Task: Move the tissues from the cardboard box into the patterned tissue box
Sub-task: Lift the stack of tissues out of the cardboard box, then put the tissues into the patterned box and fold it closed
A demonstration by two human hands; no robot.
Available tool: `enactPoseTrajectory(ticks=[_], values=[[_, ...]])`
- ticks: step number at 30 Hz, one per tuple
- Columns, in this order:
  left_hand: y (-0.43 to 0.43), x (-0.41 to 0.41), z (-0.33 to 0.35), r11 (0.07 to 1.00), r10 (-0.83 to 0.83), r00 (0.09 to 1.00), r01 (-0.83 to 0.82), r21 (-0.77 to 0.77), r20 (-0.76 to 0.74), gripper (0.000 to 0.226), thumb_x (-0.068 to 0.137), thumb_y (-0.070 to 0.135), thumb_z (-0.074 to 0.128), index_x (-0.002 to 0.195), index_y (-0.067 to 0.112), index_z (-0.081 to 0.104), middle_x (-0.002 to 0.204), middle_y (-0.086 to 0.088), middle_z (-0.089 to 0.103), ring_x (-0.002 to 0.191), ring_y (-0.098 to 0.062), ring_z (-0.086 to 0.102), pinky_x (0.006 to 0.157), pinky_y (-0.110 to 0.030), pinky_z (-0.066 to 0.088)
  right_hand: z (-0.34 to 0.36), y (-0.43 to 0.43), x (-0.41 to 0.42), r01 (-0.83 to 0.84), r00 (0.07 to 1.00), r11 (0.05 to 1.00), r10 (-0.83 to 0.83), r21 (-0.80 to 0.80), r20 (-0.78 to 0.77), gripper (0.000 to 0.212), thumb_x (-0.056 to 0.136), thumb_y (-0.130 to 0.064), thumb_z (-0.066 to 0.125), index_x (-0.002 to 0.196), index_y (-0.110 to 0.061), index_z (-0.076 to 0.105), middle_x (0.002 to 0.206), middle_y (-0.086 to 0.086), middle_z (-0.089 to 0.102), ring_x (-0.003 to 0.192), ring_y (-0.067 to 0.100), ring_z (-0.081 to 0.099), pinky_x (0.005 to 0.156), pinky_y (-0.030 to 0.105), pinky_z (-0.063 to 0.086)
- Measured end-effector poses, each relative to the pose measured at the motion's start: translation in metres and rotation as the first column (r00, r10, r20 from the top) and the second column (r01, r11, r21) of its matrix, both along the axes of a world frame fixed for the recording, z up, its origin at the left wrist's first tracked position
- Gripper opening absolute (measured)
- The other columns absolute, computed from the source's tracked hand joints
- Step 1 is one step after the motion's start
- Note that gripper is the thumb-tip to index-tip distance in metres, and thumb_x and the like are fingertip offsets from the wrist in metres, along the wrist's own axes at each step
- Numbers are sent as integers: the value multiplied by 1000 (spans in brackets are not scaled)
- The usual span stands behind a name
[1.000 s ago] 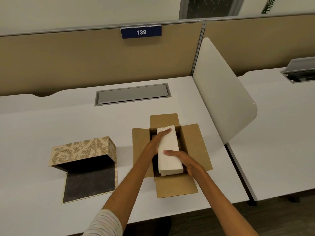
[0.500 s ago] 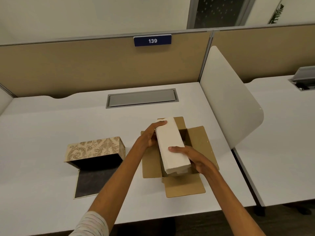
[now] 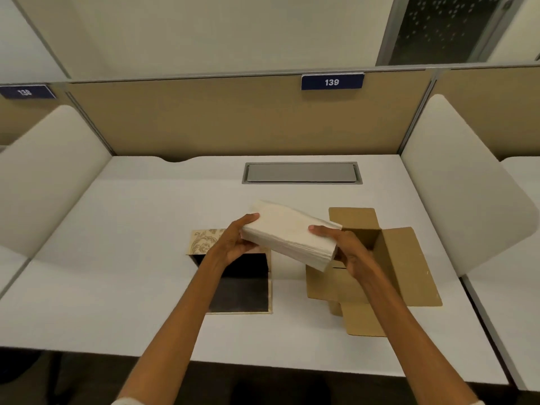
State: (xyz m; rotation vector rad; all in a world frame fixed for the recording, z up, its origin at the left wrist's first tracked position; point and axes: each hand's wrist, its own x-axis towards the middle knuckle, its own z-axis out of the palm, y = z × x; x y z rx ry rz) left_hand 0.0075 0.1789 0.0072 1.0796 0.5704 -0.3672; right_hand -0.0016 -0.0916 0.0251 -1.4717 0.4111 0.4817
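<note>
Two bare forearms are reaching up from the near edge of the desk (image 3: 117, 287), and between them the tissues (image 3: 290, 233) are hanging in the air as one white stack, clear of both boxes. The left hand (image 3: 233, 245) is gripping the stack's left end, thumb on top and fingers curled underneath. The right hand (image 3: 343, 247) is clasping the right end the same way, thumb lying on the top face and fingers wrapped below (their tips are hidden under the paper). The stack's long axis is running left to right, slightly diagonal, with the left end farther away and the right end nearer and lower; its broad face is tilting up toward the camera.

Below the left hand, the patterned box (image 3: 204, 244) is lying on its side with its dark opening facing the viewer and its flap (image 3: 239, 296) lying flat on the desk. Just beside it on the right, the cardboard box (image 3: 400, 258) is standing with all flaps spread out.

Farther back, a grey hatch (image 3: 301, 173) is sitting flush in the desk. Beyond it, a tan partition (image 3: 233, 118) is carrying a blue sign (image 3: 332, 82) reading 139.
</note>
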Motion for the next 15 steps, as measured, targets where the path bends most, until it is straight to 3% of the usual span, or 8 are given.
enactPoseTrajectory(ticks=[4,10,13,15], values=[[61,-32,3,989,-64,998,66,135,-26,46,81,30,77,119,14,57,112,-11,64,101,-27,65,66,-35,65,-3,56,-7,-22,998,1000,21,5,53,62,59,-47,86,109,-13,70,102,4,76,95,23,69,87,37,53],[109,-62,-6,931,-140,989,148,333,-47,46,93,35,58,134,19,43,127,-11,52,111,-27,54,84,-36,56,-26,123,-21,-46,998,998,47,-36,31,70,71,-51,78,119,-12,47,104,-1,62,91,16,62,68,29,50],[131,-76,-21,913,-141,988,157,376,-68,44,96,35,53,136,18,44,127,-11,55,119,-31,53,104,-46,50,-48,151,-28,-68,998,995,68,-74,0,89,72,-52,77,137,-6,39,130,7,56,117,27,57,98,42,50],[141,-85,-32,916,-135,988,153,370,-74,37,97,33,51,131,20,46,116,-6,61,111,-26,56,105,-47,49,-62,165,-35,-71,998,995,71,-75,-1,87,74,-50,78,140,-7,41,135,7,57,124,28,54,109,45,43]])
